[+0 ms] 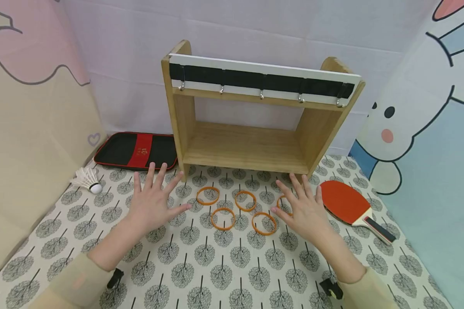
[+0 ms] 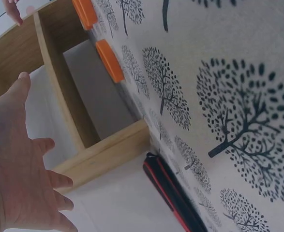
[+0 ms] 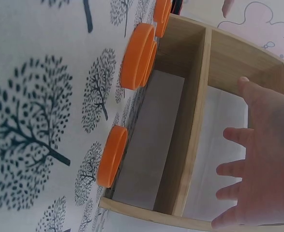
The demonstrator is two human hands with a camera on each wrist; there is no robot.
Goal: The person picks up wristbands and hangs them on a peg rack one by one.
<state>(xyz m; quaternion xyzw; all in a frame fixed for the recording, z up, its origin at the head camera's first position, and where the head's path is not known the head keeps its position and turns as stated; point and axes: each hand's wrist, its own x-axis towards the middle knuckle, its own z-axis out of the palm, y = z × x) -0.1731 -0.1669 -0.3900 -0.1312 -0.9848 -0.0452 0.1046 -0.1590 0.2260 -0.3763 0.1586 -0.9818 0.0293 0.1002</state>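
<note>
My left hand (image 1: 150, 206) is spread with straight fingers in front of the wooden rack (image 1: 247, 146), holding nothing. Likewise spread, my right hand (image 1: 305, 210) hovers at the right and partly covers one orange ring (image 1: 279, 201). Several orange rings lie flat on the cloth between the hands, among them a back-left ring (image 1: 198, 199), a front-left ring (image 1: 212, 221) and a front-right ring (image 1: 254, 225). Across the rack's top runs a white board (image 1: 255, 65) with a black strip and several small metal hooks (image 1: 261, 95); nothing hangs on them.
A black and red case (image 1: 120, 148) lies left of the rack, behind a white shuttlecock (image 1: 88, 179). At the right lies a red table tennis bat (image 1: 344, 201) with a dark handle. The tree-patterned cloth (image 1: 205, 274) covers the table; printed curtains stand around it.
</note>
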